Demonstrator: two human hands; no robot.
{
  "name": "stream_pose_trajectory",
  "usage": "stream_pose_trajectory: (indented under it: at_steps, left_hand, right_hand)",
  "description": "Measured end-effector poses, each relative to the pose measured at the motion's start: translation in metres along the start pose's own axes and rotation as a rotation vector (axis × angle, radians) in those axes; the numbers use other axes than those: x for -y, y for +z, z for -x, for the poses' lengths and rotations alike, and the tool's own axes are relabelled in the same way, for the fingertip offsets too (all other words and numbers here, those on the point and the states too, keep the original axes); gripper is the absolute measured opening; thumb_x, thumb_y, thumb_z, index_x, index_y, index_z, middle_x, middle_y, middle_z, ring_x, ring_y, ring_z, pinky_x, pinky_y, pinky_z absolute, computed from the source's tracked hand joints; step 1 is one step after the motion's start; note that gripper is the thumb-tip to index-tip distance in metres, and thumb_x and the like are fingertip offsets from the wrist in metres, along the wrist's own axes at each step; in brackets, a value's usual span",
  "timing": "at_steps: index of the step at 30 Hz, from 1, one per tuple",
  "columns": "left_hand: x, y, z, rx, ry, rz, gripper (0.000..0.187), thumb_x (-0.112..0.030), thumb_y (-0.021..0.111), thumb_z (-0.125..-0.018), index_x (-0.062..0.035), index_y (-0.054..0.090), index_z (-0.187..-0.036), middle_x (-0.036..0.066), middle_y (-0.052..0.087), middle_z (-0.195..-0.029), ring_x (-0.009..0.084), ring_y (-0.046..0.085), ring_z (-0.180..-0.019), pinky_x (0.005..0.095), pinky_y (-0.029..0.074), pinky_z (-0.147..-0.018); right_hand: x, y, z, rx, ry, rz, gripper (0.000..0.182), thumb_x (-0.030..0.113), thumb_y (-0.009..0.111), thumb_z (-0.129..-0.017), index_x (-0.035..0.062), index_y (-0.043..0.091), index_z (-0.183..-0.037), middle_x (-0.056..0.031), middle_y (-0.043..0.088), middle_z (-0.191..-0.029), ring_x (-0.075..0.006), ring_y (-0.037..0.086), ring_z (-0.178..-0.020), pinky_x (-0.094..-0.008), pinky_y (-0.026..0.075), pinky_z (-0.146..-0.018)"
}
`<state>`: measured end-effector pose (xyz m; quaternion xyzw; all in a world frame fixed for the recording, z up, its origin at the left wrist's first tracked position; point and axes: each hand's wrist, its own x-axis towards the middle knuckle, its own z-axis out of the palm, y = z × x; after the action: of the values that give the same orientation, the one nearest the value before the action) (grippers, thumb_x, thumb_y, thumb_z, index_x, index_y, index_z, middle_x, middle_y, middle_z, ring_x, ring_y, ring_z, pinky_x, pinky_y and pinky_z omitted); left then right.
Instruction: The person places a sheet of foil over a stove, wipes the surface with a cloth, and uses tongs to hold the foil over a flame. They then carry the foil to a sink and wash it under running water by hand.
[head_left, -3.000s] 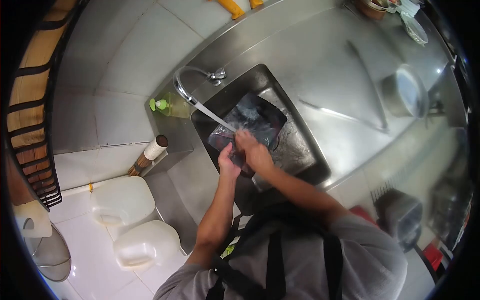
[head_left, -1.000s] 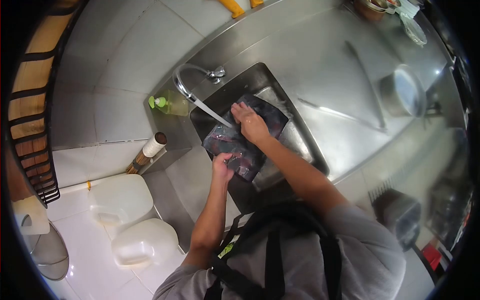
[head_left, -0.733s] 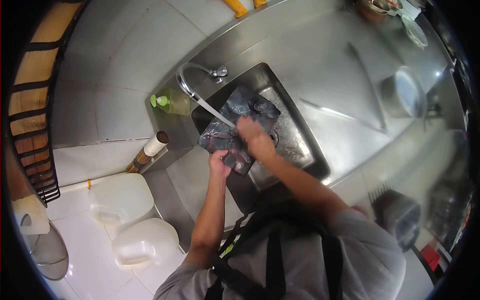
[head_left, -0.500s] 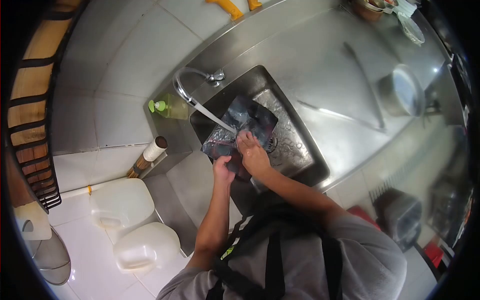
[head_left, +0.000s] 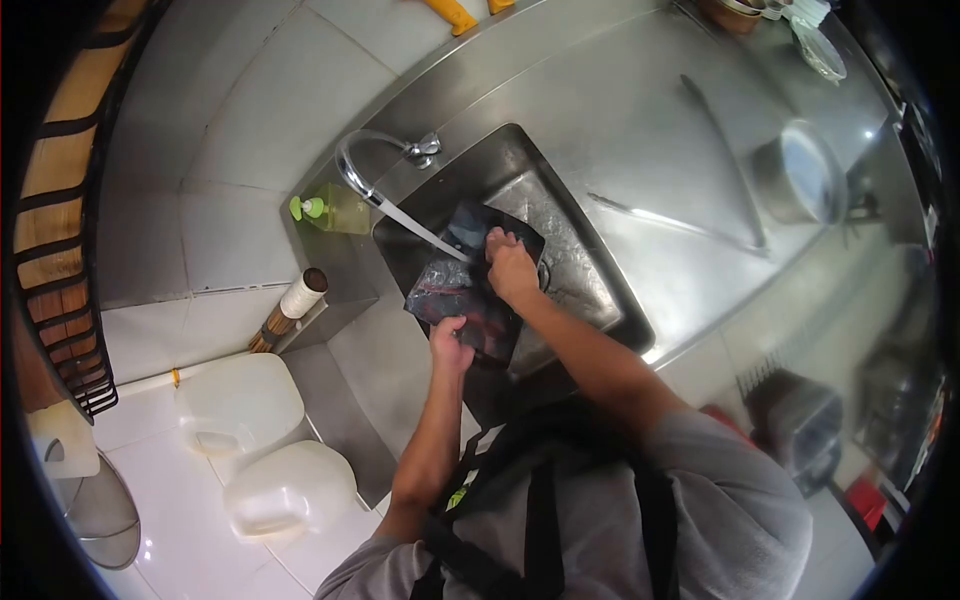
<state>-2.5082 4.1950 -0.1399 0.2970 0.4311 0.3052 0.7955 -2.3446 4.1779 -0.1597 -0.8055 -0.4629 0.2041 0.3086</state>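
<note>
A dark, shiny square tray [head_left: 483, 325], wet on its surface, is held tilted over the steel sink [head_left: 590, 250]. My left hand [head_left: 452, 345] grips its near-left edge with the thumb on top and the other fingers hidden underneath. On the tray's upper face, my right hand [head_left: 513, 270] rests with curled fingers; whether something lies under them I cannot make out. Water runs from the curved faucet [head_left: 350, 160] onto the tray beside the right hand.
A green pump soap bottle [head_left: 345, 210] stands left of the faucet. On the counter at right are a round metal pot [head_left: 800, 175] and a long thin metal rod [head_left: 670, 222]. A bristle brush [head_left: 290, 308] and white plastic jugs [head_left: 245, 400] are at lower left.
My right hand has slid up and to the right across the tray, its flat fingers now curled. My left hand keeps its grip, and the tray has shifted slightly.
</note>
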Motion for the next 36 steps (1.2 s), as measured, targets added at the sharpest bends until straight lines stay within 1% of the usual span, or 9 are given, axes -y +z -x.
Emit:
stream_pose_trajectory:
  at_steps: [2, 4, 6, 10, 16, 19, 26, 30, 36]
  left_hand:
    - [-0.002, 0.014, -0.004, -0.039, 0.023, 0.062, 0.031, -0.009, 0.052, -0.074, 0.0012, 0.055, -0.103, 0.012, 0.062, -0.094, 0.0263, 0.062, -0.087, 0.0375, 0.050, -0.083]
    - [-0.001, 0.007, 0.000, -0.110, 0.034, 0.132, 0.029, -0.009, 0.052, -0.074, 0.0011, 0.056, -0.101, 0.012, 0.062, -0.093, 0.0262, 0.062, -0.086, 0.0372, 0.051, -0.081]
    - [-0.006, -0.010, -0.007, 0.026, -0.137, 0.109, 0.027, -0.009, 0.053, -0.073, 0.0012, 0.057, -0.098, 0.012, 0.063, -0.090, 0.0265, 0.062, -0.083, 0.0374, 0.051, -0.080]
    - [-0.004, 0.019, 0.000, -0.019, 0.022, 0.039, 0.024, -0.010, 0.053, -0.074, 0.0014, 0.057, -0.094, 0.012, 0.063, -0.087, 0.0260, 0.062, -0.081, 0.0366, 0.051, -0.076]
    - [0.010, -0.006, -0.027, 0.001, -0.038, 0.123, 0.023, -0.012, 0.052, -0.073, 0.0014, 0.059, -0.091, 0.012, 0.063, -0.087, 0.0265, 0.062, -0.084, 0.0369, 0.051, -0.078]
    - [0.005, 0.013, -0.022, 0.046, -0.047, 0.078, 0.023, -0.012, 0.052, -0.073, 0.0011, 0.060, -0.090, 0.012, 0.064, -0.088, 0.0269, 0.062, -0.085, 0.0371, 0.049, -0.082]
    - [0.004, 0.017, -0.026, -0.063, -0.099, 0.211, 0.024, -0.011, 0.052, -0.072, 0.0019, 0.059, -0.091, 0.011, 0.064, -0.090, 0.0266, 0.062, -0.086, 0.0389, 0.048, -0.084]
    - [0.006, 0.008, -0.017, 0.078, -0.113, 0.098, 0.025, -0.012, 0.051, -0.073, 0.0026, 0.059, -0.092, 0.012, 0.064, -0.091, 0.0266, 0.061, -0.086, 0.0386, 0.048, -0.085]
    - [0.004, 0.013, -0.013, 0.020, -0.130, 0.214, 0.027, -0.012, 0.051, -0.072, 0.0042, 0.059, -0.093, 0.015, 0.064, -0.090, 0.0284, 0.062, -0.086, 0.0398, 0.049, -0.083]
  right_hand:
    - [0.007, 0.010, 0.018, -0.147, -0.149, 0.134, 0.046, 0.000, 0.051, -0.072, -0.0034, 0.053, -0.117, -0.0223, 0.046, -0.131, -0.0400, 0.045, -0.119, -0.0450, 0.037, -0.101]
    - [0.030, -0.004, 0.049, -0.061, -0.248, -0.151, 0.046, 0.000, 0.047, -0.075, -0.0012, 0.051, -0.121, -0.0204, 0.045, -0.134, -0.0377, 0.044, -0.123, -0.0455, 0.038, -0.100]
    - [0.012, -0.002, 0.036, -0.114, -0.339, -0.047, 0.044, 0.000, 0.047, -0.076, -0.0013, 0.051, -0.120, -0.0211, 0.047, -0.133, -0.0380, 0.045, -0.122, -0.0460, 0.038, -0.100]
    - [-0.010, -0.011, 0.009, -0.152, -0.153, 0.004, 0.045, 0.005, 0.051, -0.075, -0.0025, 0.052, -0.119, -0.0184, 0.052, -0.126, -0.0343, 0.047, -0.118, -0.0440, 0.040, -0.097]
    - [0.007, -0.013, 0.052, -0.169, -0.402, 0.034, 0.047, 0.007, 0.052, -0.076, -0.0006, 0.051, -0.122, -0.0161, 0.049, -0.132, -0.0363, 0.046, -0.120, -0.0463, 0.039, -0.099]
    - [-0.009, -0.025, 0.010, -0.199, -0.183, 0.114, 0.046, 0.007, 0.053, -0.076, -0.0021, 0.052, -0.121, -0.0161, 0.050, -0.131, -0.0349, 0.045, -0.120, -0.0466, 0.038, -0.099]
    - [0.019, -0.031, 0.063, -0.099, -0.349, 0.021, 0.044, 0.009, 0.052, -0.077, -0.0020, 0.052, -0.120, -0.0154, 0.048, -0.133, -0.0337, 0.045, -0.122, -0.0451, 0.038, -0.099]
    - [-0.030, -0.026, -0.003, -0.142, -0.192, 0.337, 0.045, 0.012, 0.050, -0.080, 0.0016, 0.050, -0.124, -0.0156, 0.047, -0.132, -0.0329, 0.046, -0.121, -0.0427, 0.038, -0.099]
    - [0.016, -0.023, 0.061, -0.017, -0.355, -0.021, 0.048, 0.006, 0.049, -0.078, -0.0004, 0.049, -0.125, -0.0182, 0.043, -0.137, -0.0379, 0.044, -0.122, -0.0432, 0.036, -0.102]
